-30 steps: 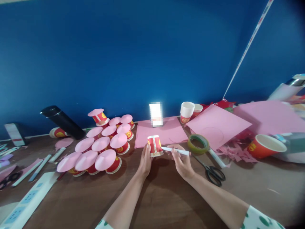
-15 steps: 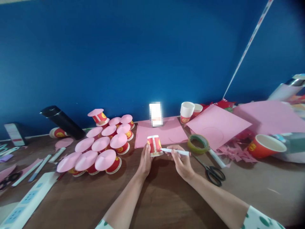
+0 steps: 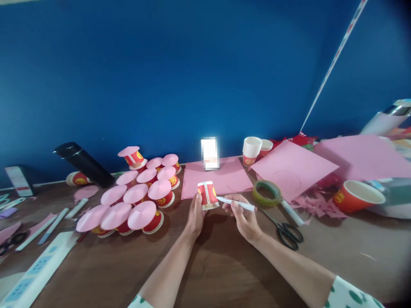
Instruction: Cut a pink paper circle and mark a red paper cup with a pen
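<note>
Centrally at the desk [image 3: 221, 265], the left hand [image 3: 195, 217] clamped its fingers on an inverted paper cup [image 3: 208, 195] from 9 o'clock; the right hand [image 3: 244, 220] pinched a marker [image 3: 248, 206] at 3 o'clock, tip touching or just beside the cup. A slackened left grip could have made the tip skid.

No text readable (markings [image 3: 210, 204] on held cup [image 3: 204, 194] too small).

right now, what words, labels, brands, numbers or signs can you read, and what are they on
No text can be read with certainty.
Red cup in the left hand: gold marks, too small to read.
Marker in the right hand: no legible print.
White box, far left: reddish marks, blurred.
Bright panel at the back: pixelated, unreadable.
</note>
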### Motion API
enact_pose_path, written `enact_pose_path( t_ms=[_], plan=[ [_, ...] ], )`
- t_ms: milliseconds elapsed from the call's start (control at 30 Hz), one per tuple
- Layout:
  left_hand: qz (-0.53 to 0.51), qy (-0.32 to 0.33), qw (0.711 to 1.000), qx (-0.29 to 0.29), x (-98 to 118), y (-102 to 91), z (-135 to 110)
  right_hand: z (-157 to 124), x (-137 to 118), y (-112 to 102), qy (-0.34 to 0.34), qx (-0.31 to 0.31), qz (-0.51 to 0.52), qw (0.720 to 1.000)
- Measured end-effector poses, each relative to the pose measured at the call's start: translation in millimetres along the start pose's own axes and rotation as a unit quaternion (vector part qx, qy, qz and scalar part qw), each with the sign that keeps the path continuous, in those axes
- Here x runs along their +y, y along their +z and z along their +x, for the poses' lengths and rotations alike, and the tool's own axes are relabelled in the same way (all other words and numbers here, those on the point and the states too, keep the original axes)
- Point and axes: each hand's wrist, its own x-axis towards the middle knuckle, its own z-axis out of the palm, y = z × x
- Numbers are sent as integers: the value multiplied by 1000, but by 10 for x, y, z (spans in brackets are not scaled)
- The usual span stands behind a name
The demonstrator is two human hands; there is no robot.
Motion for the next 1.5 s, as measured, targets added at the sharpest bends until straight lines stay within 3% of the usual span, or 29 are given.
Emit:
enact_pose_path(
  t_ms=[600,833,1500],
  plan=[
    [17,-1,1000,22,-9,-28,-3,-47,52,-13,-2,-13,-22,1000],
    [14,23,1000,-2,18,2,13,-54,51,-8,-3,-13,-18,1000],
    [-42,5,999,5,32,15,21,-56,46,-12,7,-5,-25,1000]
  ],
)
